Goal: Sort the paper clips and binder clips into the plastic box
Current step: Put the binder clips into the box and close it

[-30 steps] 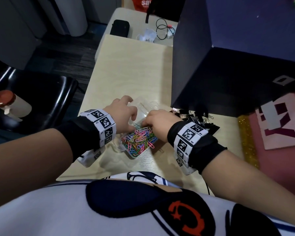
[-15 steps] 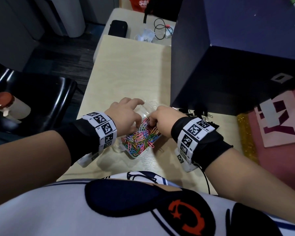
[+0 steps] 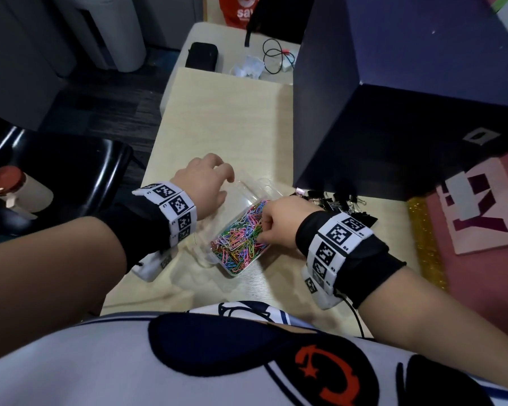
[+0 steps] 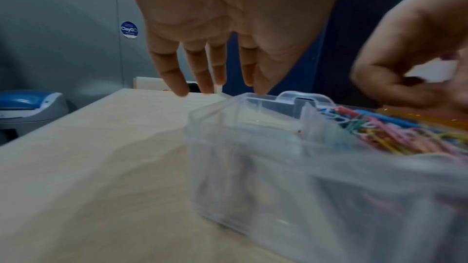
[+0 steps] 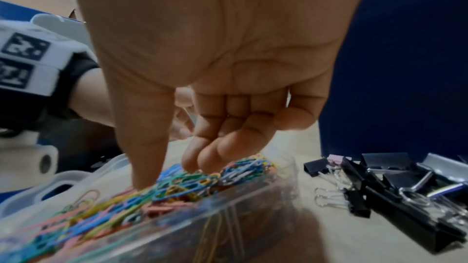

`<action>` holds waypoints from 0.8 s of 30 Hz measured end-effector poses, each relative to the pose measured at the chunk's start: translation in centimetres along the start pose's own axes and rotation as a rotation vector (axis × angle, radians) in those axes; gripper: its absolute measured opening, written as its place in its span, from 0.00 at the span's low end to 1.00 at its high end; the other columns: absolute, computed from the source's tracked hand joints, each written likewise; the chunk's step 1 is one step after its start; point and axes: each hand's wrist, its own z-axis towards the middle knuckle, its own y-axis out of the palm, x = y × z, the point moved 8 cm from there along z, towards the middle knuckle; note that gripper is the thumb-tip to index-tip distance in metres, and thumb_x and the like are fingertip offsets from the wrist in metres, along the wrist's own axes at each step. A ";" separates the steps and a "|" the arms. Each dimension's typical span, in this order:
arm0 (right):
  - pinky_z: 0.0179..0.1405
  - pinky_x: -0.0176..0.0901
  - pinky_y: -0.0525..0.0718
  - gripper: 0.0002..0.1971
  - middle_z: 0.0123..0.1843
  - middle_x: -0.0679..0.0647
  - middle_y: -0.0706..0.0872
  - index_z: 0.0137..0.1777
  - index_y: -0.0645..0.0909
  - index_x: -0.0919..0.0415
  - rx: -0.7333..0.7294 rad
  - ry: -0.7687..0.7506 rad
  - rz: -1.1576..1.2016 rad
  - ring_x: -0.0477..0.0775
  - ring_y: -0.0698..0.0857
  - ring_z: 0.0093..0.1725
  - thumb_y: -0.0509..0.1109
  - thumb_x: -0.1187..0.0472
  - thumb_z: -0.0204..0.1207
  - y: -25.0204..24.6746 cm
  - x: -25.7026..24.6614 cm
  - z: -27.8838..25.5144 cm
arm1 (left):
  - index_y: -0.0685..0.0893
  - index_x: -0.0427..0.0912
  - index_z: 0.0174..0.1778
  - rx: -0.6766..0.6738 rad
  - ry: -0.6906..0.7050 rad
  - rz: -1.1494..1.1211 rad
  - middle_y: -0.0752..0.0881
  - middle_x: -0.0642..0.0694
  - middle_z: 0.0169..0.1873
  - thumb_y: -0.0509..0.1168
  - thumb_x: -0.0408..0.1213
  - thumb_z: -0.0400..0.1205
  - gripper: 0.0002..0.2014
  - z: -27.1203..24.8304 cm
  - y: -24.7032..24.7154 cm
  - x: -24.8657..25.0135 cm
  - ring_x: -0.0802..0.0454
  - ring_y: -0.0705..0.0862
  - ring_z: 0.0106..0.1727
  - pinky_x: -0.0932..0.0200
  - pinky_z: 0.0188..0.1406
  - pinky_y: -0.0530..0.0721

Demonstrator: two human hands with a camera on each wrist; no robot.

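left hand: fingers relaxed, spread above plastic box; nothing held | right hand: fingertips pressed into paper clips; grasp cannot be told | binder clips: heaped beside box

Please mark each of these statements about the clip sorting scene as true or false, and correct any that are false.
1. The colourful paper clips lie in the clear plastic box. True.
2. The binder clips are already in the box. False: they lie on the table, beside the box.
3. The right hand reaches its fingertips into the paper clips. True.
4. The left hand grips a binder clip. False: it holds nothing, its fingers extended above the box's rim.
5. The binder clips are mostly red. False: mostly black.
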 end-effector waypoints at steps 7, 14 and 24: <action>0.51 0.46 0.84 0.05 0.48 0.52 0.88 0.45 0.83 0.53 0.065 0.004 0.035 0.56 0.85 0.51 0.67 0.55 0.75 0.3 -0.1 0.4 | 0.68 0.51 0.67 -0.144 -0.063 0.051 0.84 0.45 0.47 0.55 0.29 0.81 0.19 0.9 0.9 -1.3 0.43 0.81 0.45 0.50 0.41 0.79; 0.59 0.47 0.80 0.09 0.57 0.57 0.80 0.52 0.82 0.54 0.304 0.250 0.248 0.60 0.80 0.58 0.64 0.52 0.78 -0.3 4.9 0.6 | 0.62 0.46 0.65 -0.117 -0.232 0.023 0.78 0.43 0.31 0.59 0.28 0.77 0.22 0.0 -0.5 -3.7 0.44 0.78 0.29 0.54 0.25 0.75; 0.75 0.73 0.60 0.35 0.85 0.50 0.50 0.80 0.54 0.38 0.211 0.579 0.258 0.68 0.50 0.82 0.63 0.39 0.76 3.8 10.7 0.0 | 0.84 0.36 0.52 -0.253 -0.360 -0.011 0.90 0.39 0.43 0.58 0.29 0.78 0.12 -0.8 0.1 -5.9 0.41 0.89 0.45 0.53 0.47 0.87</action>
